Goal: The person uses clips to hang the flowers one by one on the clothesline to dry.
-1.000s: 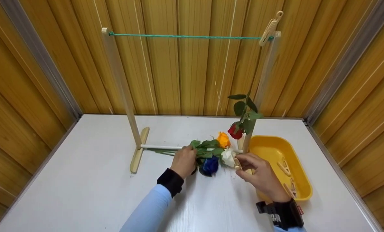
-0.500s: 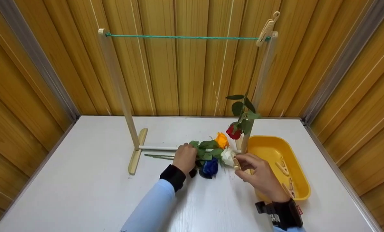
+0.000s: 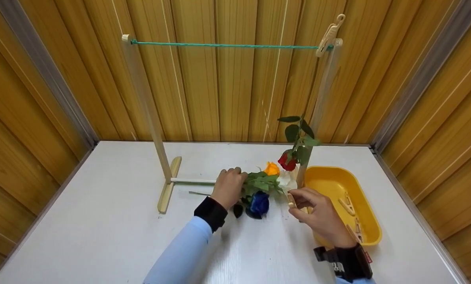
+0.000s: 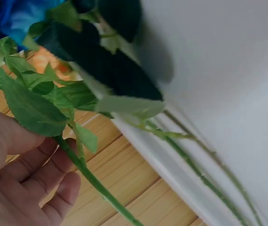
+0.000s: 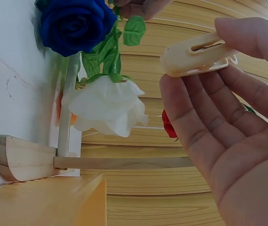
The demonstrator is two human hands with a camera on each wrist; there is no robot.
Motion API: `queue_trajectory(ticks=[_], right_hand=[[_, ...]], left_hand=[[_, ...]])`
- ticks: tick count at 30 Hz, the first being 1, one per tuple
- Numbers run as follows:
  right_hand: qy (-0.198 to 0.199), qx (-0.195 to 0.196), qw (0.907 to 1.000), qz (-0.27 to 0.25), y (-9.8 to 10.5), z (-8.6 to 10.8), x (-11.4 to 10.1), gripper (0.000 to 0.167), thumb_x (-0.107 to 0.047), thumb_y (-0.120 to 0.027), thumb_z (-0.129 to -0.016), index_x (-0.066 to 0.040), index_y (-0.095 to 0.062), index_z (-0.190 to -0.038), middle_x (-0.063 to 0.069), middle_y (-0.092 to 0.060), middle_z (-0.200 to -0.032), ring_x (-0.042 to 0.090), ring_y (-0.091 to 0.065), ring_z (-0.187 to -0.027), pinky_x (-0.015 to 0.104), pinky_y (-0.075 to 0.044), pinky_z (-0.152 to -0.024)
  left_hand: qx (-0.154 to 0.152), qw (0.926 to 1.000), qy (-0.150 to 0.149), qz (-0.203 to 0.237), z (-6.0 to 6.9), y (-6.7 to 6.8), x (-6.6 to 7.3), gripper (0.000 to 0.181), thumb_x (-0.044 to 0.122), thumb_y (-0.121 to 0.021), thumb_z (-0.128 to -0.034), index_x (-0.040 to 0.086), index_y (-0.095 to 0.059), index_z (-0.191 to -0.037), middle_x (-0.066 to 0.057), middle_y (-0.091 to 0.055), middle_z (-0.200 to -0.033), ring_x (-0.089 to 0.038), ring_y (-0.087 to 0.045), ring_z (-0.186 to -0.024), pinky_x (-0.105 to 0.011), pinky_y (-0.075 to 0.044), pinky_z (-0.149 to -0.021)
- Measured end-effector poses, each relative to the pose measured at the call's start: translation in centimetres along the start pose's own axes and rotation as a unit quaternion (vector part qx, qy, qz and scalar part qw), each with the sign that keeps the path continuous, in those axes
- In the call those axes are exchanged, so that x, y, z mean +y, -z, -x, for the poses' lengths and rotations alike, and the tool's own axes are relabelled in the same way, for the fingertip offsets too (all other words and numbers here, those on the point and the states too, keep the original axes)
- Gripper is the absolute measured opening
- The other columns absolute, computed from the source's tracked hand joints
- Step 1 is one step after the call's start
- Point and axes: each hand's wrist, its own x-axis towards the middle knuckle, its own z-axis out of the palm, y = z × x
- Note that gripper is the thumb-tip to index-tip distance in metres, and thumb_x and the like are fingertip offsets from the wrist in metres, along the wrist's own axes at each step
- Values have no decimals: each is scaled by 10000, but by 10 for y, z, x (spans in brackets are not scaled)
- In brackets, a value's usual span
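Observation:
My left hand (image 3: 229, 187) pinches the green stem of the white rose (image 5: 108, 104) between thumb and fingers, its bloom pointing right. In the left wrist view this stem (image 4: 96, 178) is off the table, while other stems (image 4: 195, 176) lie on it. The blue rose (image 3: 259, 203) and the orange rose (image 3: 272, 169) lie close by. My right hand (image 3: 318, 213) holds a beige plastic clothespin (image 5: 195, 54) between thumb and fingertips, beside the white rose. A red rose (image 3: 287, 161) hangs head down near the right post.
A wooden rack (image 3: 150, 114) carries a green cord (image 3: 223, 45) across its top. Another clothespin (image 3: 329, 35) sits on the cord's right end. At right stands a yellow basin (image 3: 371, 205) with several clothespins (image 3: 348, 205) inside. Panelled walls enclose the white table (image 3: 101, 221).
My left hand has lifted the white rose's stem off the table and shifted it slightly right and back, away from the blue rose. My right hand stays nearly still with the clothespin.

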Motion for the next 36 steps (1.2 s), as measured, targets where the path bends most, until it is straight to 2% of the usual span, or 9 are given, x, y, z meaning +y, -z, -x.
queue_trajectory(ticks=[5,8,12,17,23,30,33,36], right_hand=[[53,15,10000,41,1,0,0,372,18,-790,-876,10,-704,-1238,62,-697,-1069,152,-685,-884,206,-581,-792],[145,26,9999,61,2,1,-1,375,32,-785,-874,0,-705,-1239,51,-693,-1073,131,-682,-889,211,-582,-801],[157,57,9997,166,4,2,-7,375,35,-777,-880,7,-697,-1245,34,-688,-1092,109,-676,-911,222,-584,-814],[43,121,9996,250,6,2,-17,362,7,-785,-888,-25,-709,-1241,13,-693,-1102,119,-674,-927,246,-590,-828],[210,204,9990,337,6,3,-18,369,23,-792,-870,-63,-725,-1223,-14,-699,-1088,117,-672,-905,267,-599,-802],[452,230,9984,261,3,3,-14,383,61,-777,-853,-17,-718,-1223,-4,-707,-1088,167,-685,-905,266,-597,-800],[456,210,9985,223,3,3,-13,382,73,-767,-860,-9,-714,-1229,1,-707,-1108,176,-688,-906,244,-589,-815],[590,219,9979,169,3,3,-13,388,83,-767,-856,-4,-711,-1230,23,-709,-1111,190,-692,-902,244,-590,-811]], left_hand=[[-32,9998,-90,188,1,15,3,148,36,-823,-840,104,-753,-951,-61,-682,-886,-236,-687,-808,-377,-532,-685],[76,9991,-124,386,5,24,6,157,10,-828,-819,102,-747,-916,-57,-669,-862,-229,-677,-786,-351,-498,-648],[238,9983,-177,506,12,32,13,160,-2,-827,-813,106,-725,-870,-43,-643,-822,-213,-658,-761,-324,-458,-615],[364,9976,-226,538,24,37,25,188,-44,-808,-809,100,-739,-907,-38,-656,-840,-198,-654,-791,-344,-495,-636],[469,9969,-248,580,40,34,40,227,-68,-797,-766,89,-753,-923,-43,-660,-835,-197,-659,-755,-349,-520,-642],[385,9947,-255,918,54,25,52,249,-89,-800,-725,75,-747,-904,-33,-619,-781,-182,-610,-666,-308,-489,-569],[315,9927,-249,1135,60,19,57,250,-87,-813,-719,68,-754,-907,-37,-636,-808,-183,-615,-674,-303,-510,-589],[110,9912,-247,1294,64,13,62,247,-92,-805,-725,60,-756,-914,-51,-661,-845,-183,-622,-679,-300,-533,-604]])
